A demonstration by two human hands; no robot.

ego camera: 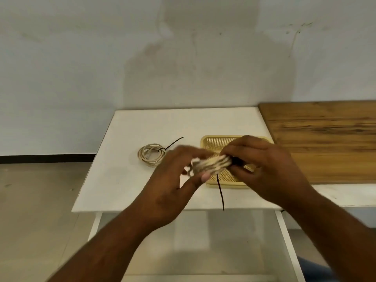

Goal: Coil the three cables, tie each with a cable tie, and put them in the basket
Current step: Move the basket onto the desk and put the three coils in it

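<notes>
Both hands hold a coiled beige cable in the air above the near left part of the flat yellow basket. My left hand grips the coil's left end. My right hand pinches its right end, where a black cable tie wraps the coil and its long tail hangs down past the table's front edge. On the white table, left of the basket, lies a second coiled beige cable, bound by a black tie with its tail pointing up and right. I see no third cable.
A wooden tabletop adjoins the white table on the right. A pale wall stands behind, and grey floor lies to the left. The table's white frame shows below the front edge.
</notes>
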